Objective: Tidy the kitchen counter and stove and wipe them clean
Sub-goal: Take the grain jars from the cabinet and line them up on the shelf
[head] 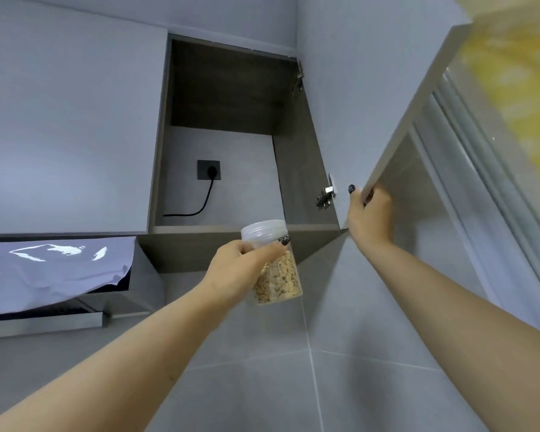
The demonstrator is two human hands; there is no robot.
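Observation:
I am looking up at an open wall cabinet (225, 88) with a dark wood-grain inside. My left hand (240, 266) grips a clear plastic jar (278, 275) with a white screw lid, filled with tan grains, just below the cabinet's bottom edge. My right hand (368, 213) holds the lower corner of the open cabinet door (371, 104), thumb on the inner face and fingers behind it. The door swings out to the right. No counter or stove is in view.
Inside the cabinet a black socket (208, 169) holds a plug with a black cable (200, 207) trailing left. A range hood (60, 285) covered with shiny film sits at lower left. Grey wall tiles (293, 369) lie below; a glass panel (480, 151) is at right.

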